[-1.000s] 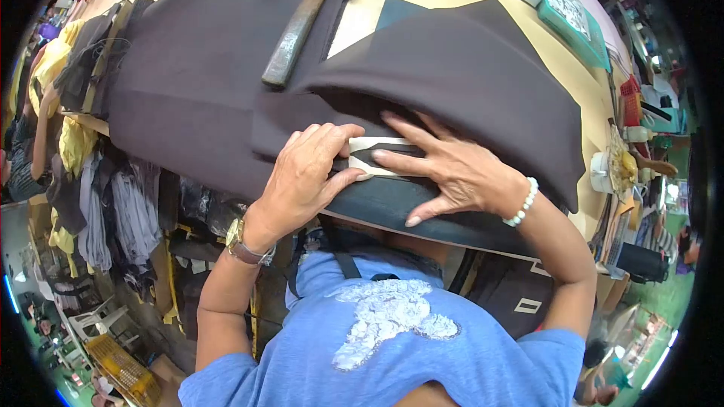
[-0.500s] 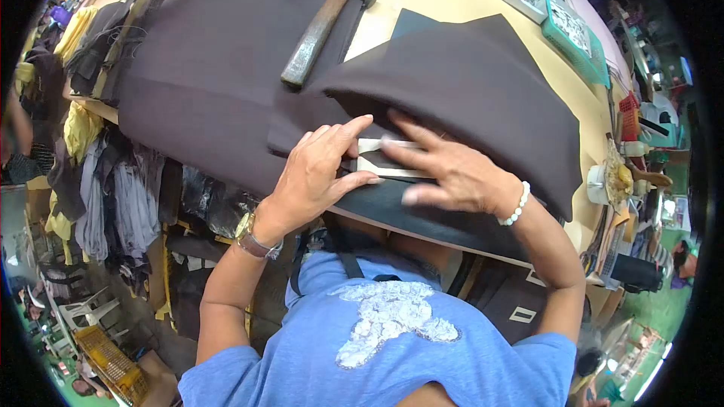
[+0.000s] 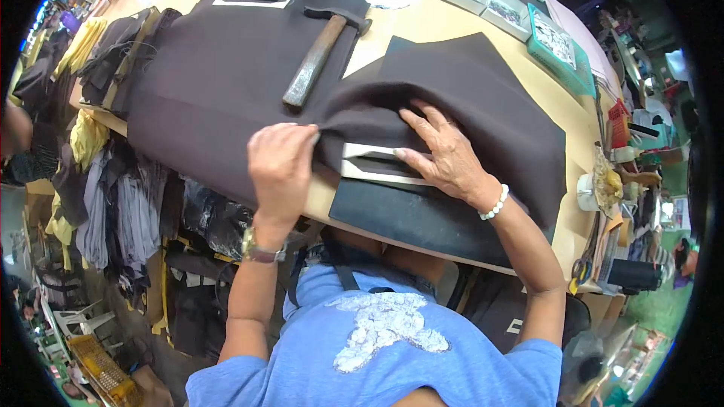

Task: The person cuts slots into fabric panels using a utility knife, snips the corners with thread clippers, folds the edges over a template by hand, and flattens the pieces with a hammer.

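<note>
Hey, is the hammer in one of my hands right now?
No, the hammer lies on the dark fabric, apart from the left hand and right hand.

A pale yellow table [image 3: 403, 22] spreads beneath the grip [image 3: 277, 169] and well beyond it, brightly lit at its far left end. Green floor [image 3: 647, 309] shows well off to the grip's right; low on its left, a white chair [image 3: 83, 318] stands near a yellow crate [image 3: 102, 367].

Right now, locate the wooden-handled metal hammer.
In the head view, the hammer lies left of centre on flat dark brown fabric, beyond the bare left hand.
</note>
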Demonstrator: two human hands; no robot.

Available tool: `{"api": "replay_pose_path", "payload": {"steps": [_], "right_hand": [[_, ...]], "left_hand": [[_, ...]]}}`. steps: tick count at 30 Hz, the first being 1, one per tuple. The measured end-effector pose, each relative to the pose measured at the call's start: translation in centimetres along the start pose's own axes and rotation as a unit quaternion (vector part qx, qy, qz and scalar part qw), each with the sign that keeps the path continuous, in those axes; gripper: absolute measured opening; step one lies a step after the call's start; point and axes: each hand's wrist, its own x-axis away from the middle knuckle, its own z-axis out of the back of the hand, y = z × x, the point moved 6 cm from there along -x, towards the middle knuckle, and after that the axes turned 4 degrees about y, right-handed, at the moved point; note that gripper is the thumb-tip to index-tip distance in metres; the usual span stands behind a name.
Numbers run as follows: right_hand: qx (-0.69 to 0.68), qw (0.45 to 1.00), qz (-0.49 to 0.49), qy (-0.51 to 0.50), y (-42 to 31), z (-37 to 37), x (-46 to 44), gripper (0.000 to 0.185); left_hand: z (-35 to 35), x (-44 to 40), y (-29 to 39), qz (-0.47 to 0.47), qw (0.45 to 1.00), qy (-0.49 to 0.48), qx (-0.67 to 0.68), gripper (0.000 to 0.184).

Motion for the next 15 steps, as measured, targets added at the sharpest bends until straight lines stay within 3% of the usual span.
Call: {"api": "replay_pose_path", "payload": {"steps": [2,3,6,10,12,15], "right_hand": [[-0.016,1.0,0.004,-0.015,-0.7,0.3,-1.0,0.057],[-0.036,0.999,0.029,0.027,-1.9,1.1,-1.8,0.055],[-0.144,0.982,-0.023,-0.124,-5.3,0.4,-4.7,0.042],[-0.251,0.941,0.071,-0.214,-15.0,-3.7,-4.3,0.029],[-0.372,0.873,0.231,-0.216,-21.2,-4.7,-2.5,0.026],[-0.482,0.742,0.311,-0.346,-28.9,-2.9,0.3,0.026]], "left_hand": [[4.0,-1.1,-0.3,0.017,0.994,0.106,-0.004,0.012],[5.9,-1.2,-1.4,0.075,0.985,0.156,0.02,0.011],[13.2,0.0,-4.5,0.176,0.935,0.305,-0.049,0.012],[24.9,5.7,-8.7,0.185,0.852,0.437,-0.222,0.02],[29.2,7.5,-6.9,0.267,0.791,0.467,-0.293,0.022],[34.5,9.9,-8.6,0.189,0.849,0.472,-0.14,0.023]]}}
